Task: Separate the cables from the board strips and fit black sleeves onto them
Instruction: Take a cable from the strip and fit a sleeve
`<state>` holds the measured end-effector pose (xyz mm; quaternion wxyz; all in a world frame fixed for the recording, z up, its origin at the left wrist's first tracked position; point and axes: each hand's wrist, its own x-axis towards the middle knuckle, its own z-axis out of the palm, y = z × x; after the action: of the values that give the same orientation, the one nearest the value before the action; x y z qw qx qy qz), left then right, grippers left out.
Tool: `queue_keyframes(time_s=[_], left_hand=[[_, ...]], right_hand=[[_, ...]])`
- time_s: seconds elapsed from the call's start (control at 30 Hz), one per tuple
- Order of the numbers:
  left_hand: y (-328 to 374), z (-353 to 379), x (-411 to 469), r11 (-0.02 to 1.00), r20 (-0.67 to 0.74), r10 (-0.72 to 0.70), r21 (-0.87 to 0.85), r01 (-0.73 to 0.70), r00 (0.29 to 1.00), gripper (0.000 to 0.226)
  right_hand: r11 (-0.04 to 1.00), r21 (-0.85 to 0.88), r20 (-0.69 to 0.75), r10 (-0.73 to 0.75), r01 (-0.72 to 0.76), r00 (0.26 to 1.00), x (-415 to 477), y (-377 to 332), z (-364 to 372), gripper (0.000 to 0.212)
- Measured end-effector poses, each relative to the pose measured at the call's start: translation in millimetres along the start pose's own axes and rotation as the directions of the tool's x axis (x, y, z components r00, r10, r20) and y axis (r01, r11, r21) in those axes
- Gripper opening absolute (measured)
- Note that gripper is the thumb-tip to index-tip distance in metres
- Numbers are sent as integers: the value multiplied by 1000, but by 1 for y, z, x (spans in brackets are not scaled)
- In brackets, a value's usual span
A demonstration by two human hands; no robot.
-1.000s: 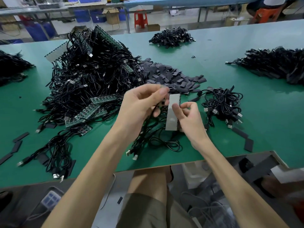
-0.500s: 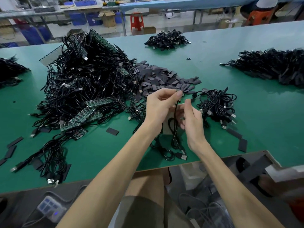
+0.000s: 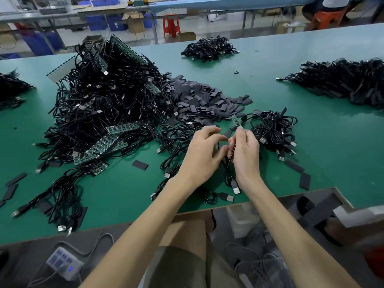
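**Pinching a small board over the green table**

Holding a narrow circuit board [image 3: 236, 121] upright, the right hand [image 3: 245, 154] has its grip pinched on the board's lower end, a thin black cable [image 3: 231, 156] trailing below. The left hand [image 3: 202, 154] sits just beside it, fingers curled; what they hold cannot be told. Loose black sleeves [image 3: 204, 100] lie heaped behind, beside the cable-and-strip pile [image 3: 108, 104]. No writing is legible

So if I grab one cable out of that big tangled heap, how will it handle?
Likely floppy: the cables lie in loose loops. Probably it snags and drags neighbours along, since they are heavily tangled and some remain joined to board strips. Single cables look thin, so probably light.
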<state>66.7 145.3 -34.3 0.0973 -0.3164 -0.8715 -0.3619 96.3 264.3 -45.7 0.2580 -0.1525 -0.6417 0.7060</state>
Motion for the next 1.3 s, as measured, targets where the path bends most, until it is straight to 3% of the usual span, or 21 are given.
queue_keyframes(time_s=[0.13,0.27,0.47,0.53,0.77,1.03,1.2,1.3], left_hand=[[-4,-10,-10,993,-11,-7,117,8,1000,33],[-1,-13,-15,992,-31,-98,79,101,995,42],[-13,-20,-18,940,125,-60,341,14,990,68],[-15,-20,-21,921,94,-46,389,6,995,61],[-28,-33,-30,957,-167,-130,237,168,977,52],[-70,-63,-30,874,-273,-159,407,264,949,73],[-78,-74,-17,841,-267,-199,448,304,943,72],[-67,-68,-12,814,-237,-191,504,289,952,60]], right_hand=[[1000,3,24,-5,5,1000,1,0,0,35],[1000,6,31,8,-8,999,0,0,1,36],[1000,-12,-80,-24,23,996,-1,0,-1,34],[999,-28,-85,-21,18,996,0,1,-1,33],[997,-74,-58,-2,-2,998,1,2,-1,32],[998,-64,-18,24,-25,1000,1,0,1,33],[996,-84,-5,22,-23,1000,0,0,1,32],[996,-90,-4,23,-23,1000,0,-1,1,31]])
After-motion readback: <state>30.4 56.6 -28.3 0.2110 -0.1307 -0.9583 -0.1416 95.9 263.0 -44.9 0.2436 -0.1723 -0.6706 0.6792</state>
